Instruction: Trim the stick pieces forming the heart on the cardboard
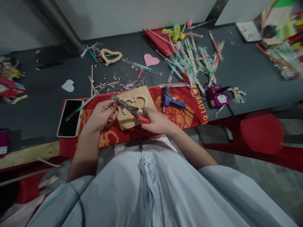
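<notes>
My right hand (pixel 155 120) is wrapped around the orange handles of a pair of pliers (pixel 129 107), whose metal jaws point up and left. Close to the tips of those jaws, my left hand (pixel 105 114) is closed in a pinch; whatever its fingers hold is too small to make out. Below the pliers, a square brown board (pixel 127 124) lies on a red towel (pixel 109 138). A heart outline of small pale pieces (pixel 142 97) rests on that board, partly hidden by the pliers and my hands.
A blue glue gun (pixel 172 101) lies on the towel to the right, its cord trailing rightward. At left is a phone (pixel 71 121). Behind are loose thin sticks (pixel 92 78), a finished-looking heart frame (pixel 111 57), a pink paper heart (pixel 151 60) and wrapped stick bundles (pixel 189 56).
</notes>
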The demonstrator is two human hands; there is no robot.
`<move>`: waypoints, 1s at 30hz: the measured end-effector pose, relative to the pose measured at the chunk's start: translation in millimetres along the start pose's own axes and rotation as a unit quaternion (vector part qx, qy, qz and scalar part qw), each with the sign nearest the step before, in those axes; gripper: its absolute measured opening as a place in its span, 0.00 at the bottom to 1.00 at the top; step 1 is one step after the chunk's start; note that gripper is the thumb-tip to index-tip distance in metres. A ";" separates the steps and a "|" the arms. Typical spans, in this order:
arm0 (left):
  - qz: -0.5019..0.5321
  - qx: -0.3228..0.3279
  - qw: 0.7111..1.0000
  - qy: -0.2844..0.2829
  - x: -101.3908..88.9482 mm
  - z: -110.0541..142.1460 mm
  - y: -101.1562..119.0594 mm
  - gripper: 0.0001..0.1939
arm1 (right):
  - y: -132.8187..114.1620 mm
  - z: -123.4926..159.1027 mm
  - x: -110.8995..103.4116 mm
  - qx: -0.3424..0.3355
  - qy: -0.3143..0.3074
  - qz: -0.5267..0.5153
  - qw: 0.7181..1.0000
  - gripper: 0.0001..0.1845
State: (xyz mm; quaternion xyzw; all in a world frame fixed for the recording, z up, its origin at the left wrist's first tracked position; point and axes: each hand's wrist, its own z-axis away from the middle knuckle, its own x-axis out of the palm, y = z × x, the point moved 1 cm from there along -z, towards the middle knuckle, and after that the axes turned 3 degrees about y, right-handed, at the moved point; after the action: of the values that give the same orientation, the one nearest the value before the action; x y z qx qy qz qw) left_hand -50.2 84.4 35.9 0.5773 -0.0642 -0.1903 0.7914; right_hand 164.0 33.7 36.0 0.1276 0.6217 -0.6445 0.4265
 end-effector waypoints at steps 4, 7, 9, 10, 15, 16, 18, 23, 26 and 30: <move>-0.004 -0.004 1.000 0.010 1.8 -0.7 2.0 0.12 | -3.3 1.3 0.9 0.027 0.015 0.030 0.999 0.13; -0.009 -0.002 1.000 0.010 2.9 -1.1 2.9 0.13 | -4.4 2.0 2.8 0.041 0.027 0.047 0.998 0.12; -0.020 0.009 1.000 0.008 4.5 -0.6 4.1 0.14 | -4.2 1.5 4.0 0.063 0.045 0.052 0.996 0.10; -0.035 0.017 0.999 0.005 5.7 -0.2 4.9 0.15 | -3.9 0.9 4.5 0.075 0.054 0.054 0.994 0.09; -0.101 0.053 0.993 0.024 9.5 -2.4 4.1 0.16 | -0.5 -3.0 4.4 0.100 0.053 0.071 0.991 0.09; -0.103 0.056 0.992 0.035 8.7 -3.8 2.3 0.16 | 0.8 -3.6 3.9 0.105 0.050 0.070 0.991 0.09; -0.107 0.054 0.991 0.054 5.8 -6.9 -1.9 0.16 | 3.4 -4.3 3.0 0.114 0.045 0.064 0.990 0.10; -0.125 0.065 0.987 0.074 -1.4 -13.6 -5.9 0.16 | 7.6 -4.5 1.0 0.134 0.042 0.054 0.989 0.10; -0.171 0.079 0.979 0.082 -3.7 -19.0 -1.5 0.15 | 8.2 -4.3 0.0 0.143 0.039 0.049 0.988 0.11; -0.263 0.092 0.957 0.085 -6.2 -36.4 9.2 0.15 | 9.2 -3.5 -0.9 0.153 0.040 0.054 0.986 0.11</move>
State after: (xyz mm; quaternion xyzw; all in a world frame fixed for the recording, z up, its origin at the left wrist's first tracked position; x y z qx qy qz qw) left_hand -42.1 121.5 33.4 0.6582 0.1399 -0.3354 0.6593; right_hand 169.8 38.5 29.6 0.2499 0.5246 -0.7024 0.4111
